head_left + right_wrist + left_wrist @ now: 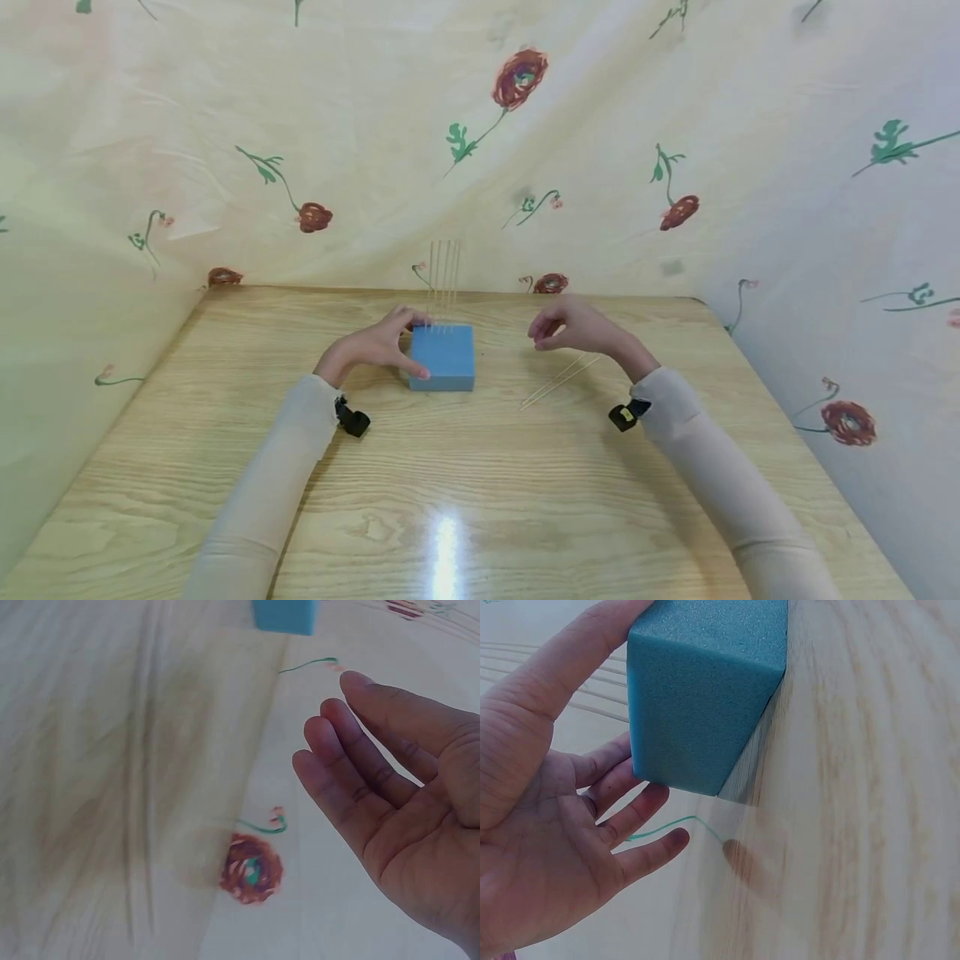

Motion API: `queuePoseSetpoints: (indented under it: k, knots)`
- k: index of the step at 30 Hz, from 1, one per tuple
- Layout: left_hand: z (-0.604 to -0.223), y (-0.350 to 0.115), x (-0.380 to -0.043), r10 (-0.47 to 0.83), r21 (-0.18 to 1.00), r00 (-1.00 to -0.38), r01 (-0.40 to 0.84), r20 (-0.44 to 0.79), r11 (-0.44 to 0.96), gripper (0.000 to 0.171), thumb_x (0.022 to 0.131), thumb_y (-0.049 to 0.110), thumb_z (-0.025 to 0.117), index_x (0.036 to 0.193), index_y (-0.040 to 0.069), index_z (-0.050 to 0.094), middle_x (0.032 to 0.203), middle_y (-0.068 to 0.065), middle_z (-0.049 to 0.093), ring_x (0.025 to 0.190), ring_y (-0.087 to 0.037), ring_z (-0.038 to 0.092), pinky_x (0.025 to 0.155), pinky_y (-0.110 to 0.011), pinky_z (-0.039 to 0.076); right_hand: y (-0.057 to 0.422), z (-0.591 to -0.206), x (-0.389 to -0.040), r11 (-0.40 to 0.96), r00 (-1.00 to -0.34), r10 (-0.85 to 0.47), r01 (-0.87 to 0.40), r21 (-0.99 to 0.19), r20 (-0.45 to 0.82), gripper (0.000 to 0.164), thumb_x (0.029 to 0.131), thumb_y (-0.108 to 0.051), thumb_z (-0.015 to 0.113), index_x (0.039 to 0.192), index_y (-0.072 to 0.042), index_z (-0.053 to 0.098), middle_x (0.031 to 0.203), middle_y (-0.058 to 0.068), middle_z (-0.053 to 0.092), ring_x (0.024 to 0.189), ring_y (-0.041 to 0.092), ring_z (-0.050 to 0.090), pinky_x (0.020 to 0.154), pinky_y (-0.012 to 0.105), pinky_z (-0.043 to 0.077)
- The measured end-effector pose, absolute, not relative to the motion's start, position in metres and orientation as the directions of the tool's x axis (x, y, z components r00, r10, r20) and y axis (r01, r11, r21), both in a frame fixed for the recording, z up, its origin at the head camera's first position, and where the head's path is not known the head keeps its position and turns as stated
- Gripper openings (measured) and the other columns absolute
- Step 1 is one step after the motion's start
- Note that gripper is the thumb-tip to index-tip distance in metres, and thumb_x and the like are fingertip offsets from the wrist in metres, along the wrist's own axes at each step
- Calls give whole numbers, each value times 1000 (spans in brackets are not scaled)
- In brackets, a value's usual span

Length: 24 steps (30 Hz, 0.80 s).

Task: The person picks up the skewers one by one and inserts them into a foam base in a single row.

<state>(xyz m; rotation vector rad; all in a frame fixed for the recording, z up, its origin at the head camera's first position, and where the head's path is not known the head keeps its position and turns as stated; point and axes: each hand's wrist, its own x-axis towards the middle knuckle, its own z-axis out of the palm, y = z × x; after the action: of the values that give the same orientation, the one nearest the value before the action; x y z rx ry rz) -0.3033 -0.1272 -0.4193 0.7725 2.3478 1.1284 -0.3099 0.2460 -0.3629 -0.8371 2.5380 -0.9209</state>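
A blue foam block [448, 354] sits on the table, with several thin wooden sticks [447, 279] standing upright in a row along its back part. My left hand [378, 343] holds the block from the left, thumb at the front and fingers at the rear. In the left wrist view the foam block [697, 712] lies between thumb and fingers, and the ring and little fingers are spread. To the right, my right hand [579, 325] hovers over the table with bent fingers and nothing in them. Two loose sticks [557, 384] lie below it, side by side at a slant.
The wooden table [480, 467] runs back to a flower-patterned cloth [390, 150] hanging behind it and at both sides. Each wrist wears a small black camera, the left camera [352, 419] close above the tabletop.
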Motion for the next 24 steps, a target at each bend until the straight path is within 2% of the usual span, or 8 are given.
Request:
queuePoseSetpoints:
  k: [8,13,17,24]
  knots:
    - [-421,-131,-304,638,807,-759,293,-130,512,95,81,36,88,153,4,35,150,-19,29,140,-39,30,117,-61,28,264,-381,-310,612,-745,-660,-458,-645,-97,12,88,3,76,99,8,75,95,19,76,85,23,71,84,44,57]
    - [-422,-132,-303,639,810,-759,296,-121,506,94,81,35,88,152,3,36,149,-19,29,139,-39,30,116,-61,28,274,-385,-308,619,-751,-651,-438,-652,-114,11,88,3,76,98,8,75,96,22,75,86,23,71,79,35,59]
    - [-420,-130,-302,638,809,-760,294,-125,508,93,81,33,88,152,4,36,149,-18,29,139,-38,30,117,-60,28,281,-389,-306,646,-757,-635,-412,-643,-152,10,88,0,77,98,4,76,96,18,76,86,20,70,77,28,58]
    - [-418,-127,-303,632,801,-763,288,-139,524,93,81,34,88,152,5,36,150,-17,28,141,-37,30,118,-59,27,291,-396,-305,672,-769,-619,-410,-617,-163,11,86,-2,80,97,0,77,96,14,76,87,20,70,81,35,58]
